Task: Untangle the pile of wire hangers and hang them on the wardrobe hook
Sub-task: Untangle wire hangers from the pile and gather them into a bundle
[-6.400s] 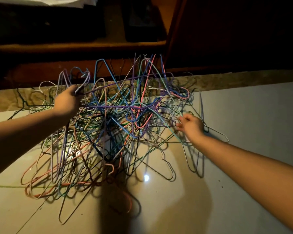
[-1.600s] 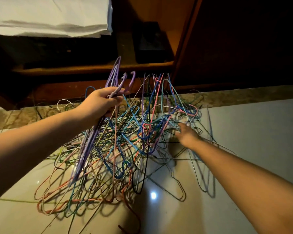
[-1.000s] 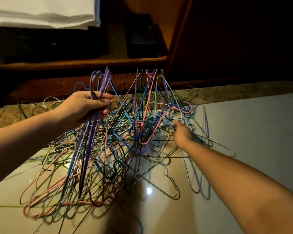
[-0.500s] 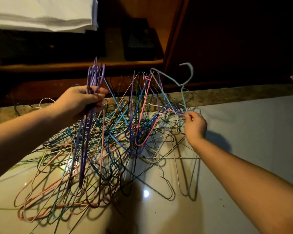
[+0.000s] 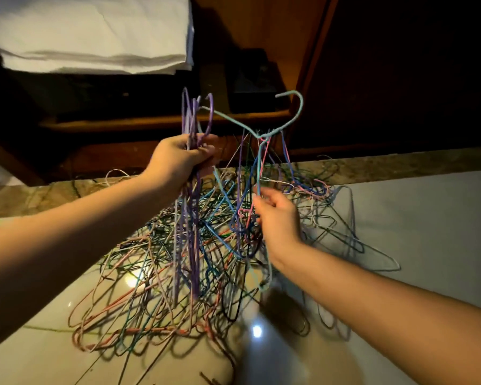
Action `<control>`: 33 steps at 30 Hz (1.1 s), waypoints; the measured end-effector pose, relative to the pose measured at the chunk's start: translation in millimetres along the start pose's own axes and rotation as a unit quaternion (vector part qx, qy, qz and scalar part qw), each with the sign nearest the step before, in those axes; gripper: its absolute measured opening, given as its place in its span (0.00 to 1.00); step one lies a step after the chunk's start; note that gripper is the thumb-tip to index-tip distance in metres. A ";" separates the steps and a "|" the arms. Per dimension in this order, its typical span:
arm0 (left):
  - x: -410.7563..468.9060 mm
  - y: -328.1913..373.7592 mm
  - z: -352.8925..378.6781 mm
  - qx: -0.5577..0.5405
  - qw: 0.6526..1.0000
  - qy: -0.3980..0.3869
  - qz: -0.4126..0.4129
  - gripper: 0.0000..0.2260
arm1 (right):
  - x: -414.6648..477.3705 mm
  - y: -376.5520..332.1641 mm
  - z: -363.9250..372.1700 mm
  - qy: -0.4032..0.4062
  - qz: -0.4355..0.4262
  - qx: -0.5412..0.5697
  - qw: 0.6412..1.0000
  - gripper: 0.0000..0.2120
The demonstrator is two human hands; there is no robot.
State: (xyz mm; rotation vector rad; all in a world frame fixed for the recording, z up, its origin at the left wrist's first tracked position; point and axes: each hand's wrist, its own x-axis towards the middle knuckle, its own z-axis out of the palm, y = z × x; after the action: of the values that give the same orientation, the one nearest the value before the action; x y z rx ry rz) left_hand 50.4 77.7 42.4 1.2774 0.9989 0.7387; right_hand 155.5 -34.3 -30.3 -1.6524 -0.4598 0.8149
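Head view: my left grip [image 5: 184,159] clenches a bundle of purple hangers [image 5: 193,245] by the necks, at least three hooks showing. My right grip [image 5: 278,218] pinches the lower wire of one teal hanger [image 5: 301,107], raised above the pile [image 5: 150,287] on the pale glossy floor [image 5: 428,218]. The wire is light, springy and snag-prone, I judge, and best taken at the neck. The pile holds dozens, too tangled to count.

White folded cloth [image 5: 89,34] at upper left. Dark box [image 5: 250,79] stands on wooden shelf [image 5: 150,123]. Pale glossy surface [image 5: 428,218] below, bordered by mottled stone strip [image 5: 400,168].
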 end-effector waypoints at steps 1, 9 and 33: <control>-1.8 -0.4 2.1 -0.011 1.000 0.003 -0.004 0.08 | -4.7 -0.2 5.9 -0.013 0.006 0.009 1.000 0.09; -10.0 -1.0 8.3 -0.076 0.997 -0.029 -0.004 0.11 | -22.5 -7.0 7.8 -0.050 0.010 0.007 0.999 0.08; 10.4 -44.8 -14.7 0.283 0.954 -0.017 0.099 0.05 | 109.5 63.6 -30.9 -0.058 0.116 -0.360 0.924 0.14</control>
State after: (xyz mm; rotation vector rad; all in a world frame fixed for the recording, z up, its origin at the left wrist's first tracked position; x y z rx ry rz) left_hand 37.7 85.5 -3.6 1.9034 1.1088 0.5942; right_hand 244.1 3.9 -118.0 -2.3802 -0.7138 0.9899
